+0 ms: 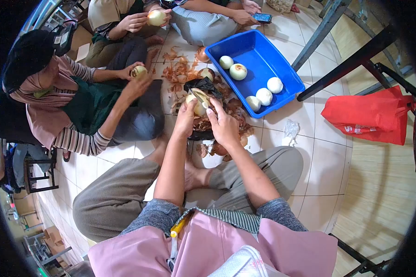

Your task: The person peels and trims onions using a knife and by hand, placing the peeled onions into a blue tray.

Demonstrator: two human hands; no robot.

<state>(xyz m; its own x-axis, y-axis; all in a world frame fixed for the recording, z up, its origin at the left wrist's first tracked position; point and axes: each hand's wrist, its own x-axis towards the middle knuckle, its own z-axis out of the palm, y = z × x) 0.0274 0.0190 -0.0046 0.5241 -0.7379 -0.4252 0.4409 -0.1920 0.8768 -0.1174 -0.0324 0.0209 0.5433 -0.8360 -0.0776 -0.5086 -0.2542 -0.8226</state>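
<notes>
My left hand (185,120) is closed round a pale, peeled-looking onion (199,109) in front of my crossed legs. My right hand (224,125) grips a knife whose blade (199,95) lies against the top of that onion; its handle is mostly hidden by my fingers. Beneath both hands, a black plastic bag (203,86) is heaped with brown onion skins (233,113). Just beyond it sits another onion (206,74), partly covered.
A blue tub (282,105) holding several peeled onions stands ahead to the right. Loose skins (175,74) litter the tiles. One person at left holds an onion (138,72), another at the top an onion (156,18), a third a phone (262,18). A red bag (365,115) lies by metal legs.
</notes>
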